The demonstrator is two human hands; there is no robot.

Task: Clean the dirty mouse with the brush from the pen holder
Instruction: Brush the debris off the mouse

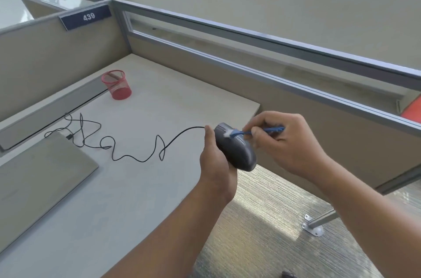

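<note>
A dark grey wired mouse (237,152) is held off the desk's right edge by my left hand (216,159), which grips it from the left side and below. My right hand (287,141) pinches a small blue brush (262,131) by its handle. The brush's white bristles rest on the front top of the mouse, near the buttons. The mouse's black cable (136,148) trails in loops across the desk to the left. A red mesh pen holder (116,84) stands upright at the back of the desk and looks empty.
A closed grey laptop (41,177) lies at the left on the pale desk (127,198). Beige partition walls (57,50) enclose the desk at the back and left. To the right, carpet floor and a metal partition foot (314,227) show below my hands.
</note>
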